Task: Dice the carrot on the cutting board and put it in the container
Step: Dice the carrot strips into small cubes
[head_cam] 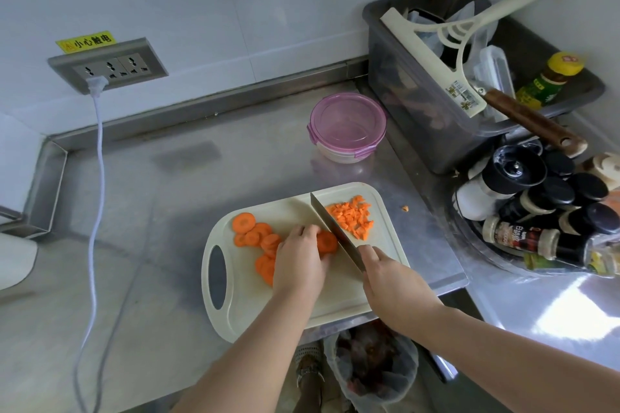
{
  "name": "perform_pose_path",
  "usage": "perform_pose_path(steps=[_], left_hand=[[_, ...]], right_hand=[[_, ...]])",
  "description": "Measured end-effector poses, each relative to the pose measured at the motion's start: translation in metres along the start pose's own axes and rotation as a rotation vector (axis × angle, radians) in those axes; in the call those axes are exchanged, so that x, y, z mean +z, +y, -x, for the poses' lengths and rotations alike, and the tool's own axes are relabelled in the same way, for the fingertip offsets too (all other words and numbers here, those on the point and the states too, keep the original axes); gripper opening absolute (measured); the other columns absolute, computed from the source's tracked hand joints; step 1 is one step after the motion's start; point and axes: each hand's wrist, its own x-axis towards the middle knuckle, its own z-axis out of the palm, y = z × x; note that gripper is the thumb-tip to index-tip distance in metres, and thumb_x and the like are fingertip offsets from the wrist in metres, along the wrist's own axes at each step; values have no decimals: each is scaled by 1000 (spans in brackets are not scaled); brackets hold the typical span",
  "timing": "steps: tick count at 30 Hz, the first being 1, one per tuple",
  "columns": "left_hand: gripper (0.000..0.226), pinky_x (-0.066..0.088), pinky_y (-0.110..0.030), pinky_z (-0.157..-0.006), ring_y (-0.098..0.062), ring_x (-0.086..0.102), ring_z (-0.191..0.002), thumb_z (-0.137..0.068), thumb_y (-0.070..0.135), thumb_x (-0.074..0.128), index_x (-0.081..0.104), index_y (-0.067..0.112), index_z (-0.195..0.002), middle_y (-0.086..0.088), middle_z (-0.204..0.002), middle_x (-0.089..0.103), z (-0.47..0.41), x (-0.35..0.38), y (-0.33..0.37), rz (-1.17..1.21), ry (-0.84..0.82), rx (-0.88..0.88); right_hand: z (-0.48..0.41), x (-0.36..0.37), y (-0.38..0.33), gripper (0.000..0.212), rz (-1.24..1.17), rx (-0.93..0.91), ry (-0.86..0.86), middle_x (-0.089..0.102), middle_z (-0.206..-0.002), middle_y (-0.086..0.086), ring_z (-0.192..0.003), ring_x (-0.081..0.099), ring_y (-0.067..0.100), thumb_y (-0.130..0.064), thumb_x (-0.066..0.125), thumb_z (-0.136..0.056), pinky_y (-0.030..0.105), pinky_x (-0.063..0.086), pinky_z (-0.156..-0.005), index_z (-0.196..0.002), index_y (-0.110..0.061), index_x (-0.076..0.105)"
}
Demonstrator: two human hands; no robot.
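Observation:
A cream cutting board (339,298) lies on the steel counter. Several round carrot slices (255,235) lie on its left part, and a pile of diced carrot (352,216) sits at its far right corner. My left hand (300,261) holds down a carrot slice (327,241) with curled fingers. My right hand (392,278) grips the handle of a knife (330,221); its blade stands between that slice and the dice. A round container (347,126) with a pink lid on stands behind the board.
One carrot bit (405,208) lies on the counter right of the board. A grey bin (432,104) of utensils and a rack of spice jars (543,211) crowd the right. A white cable (97,184) hangs from the wall socket at left. A lined waste bin (372,365) stands below the counter edge.

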Motion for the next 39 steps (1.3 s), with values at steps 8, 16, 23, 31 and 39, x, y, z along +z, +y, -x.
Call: perform_pose_path(steps=[8, 16, 23, 31, 39], left_hand=[[38, 44, -32, -88, -22, 58, -104, -84, 27, 61, 55, 21, -120, 0, -113, 58, -1, -4, 2, -43, -14, 8], [53, 36, -30, -99, -22, 53, -115, -89, 27, 57, 37, 22, -138, 0, -129, 50, 11, -16, -3, -301, -45, 40], [55, 36, -32, -97, -22, 55, -112, -84, 30, 56, 39, 23, -135, -1, -126, 53, 16, -27, -12, -280, -63, -23], [46, 33, -31, -91, -21, 55, -112, -84, 35, 57, 45, 25, -126, 3, -120, 57, 5, -18, 4, -232, -56, 37], [37, 33, -30, -91, -19, 54, -111, -86, 36, 56, 50, 27, -121, 6, -121, 53, 3, -8, -2, -187, -64, 112]], right_hand=[[-1, -6, 1, 32, -28, 17, -28, 53, -111, 0, -69, 48, 17, -11, 37, -99, 20, 31, -47, -130, -17, 31], [0, 3, -10, 36, -79, -22, -93, 56, -108, 0, -78, 56, 12, -12, 44, -98, 21, 46, -66, -132, -16, 32], [-4, -9, -15, 24, -203, -75, -120, 48, -91, 0, -77, 47, 16, -13, 35, -100, 21, 34, -58, -123, -9, 39], [-4, -20, 7, 28, -25, -18, -13, 52, -100, 0, -70, 47, 21, -11, 35, -99, 20, 25, -45, -127, -12, 34], [-6, -13, 18, 33, 7, 35, -14, 58, -109, 3, -79, 64, 24, -9, 39, -98, 28, 43, -57, -129, -17, 33]])
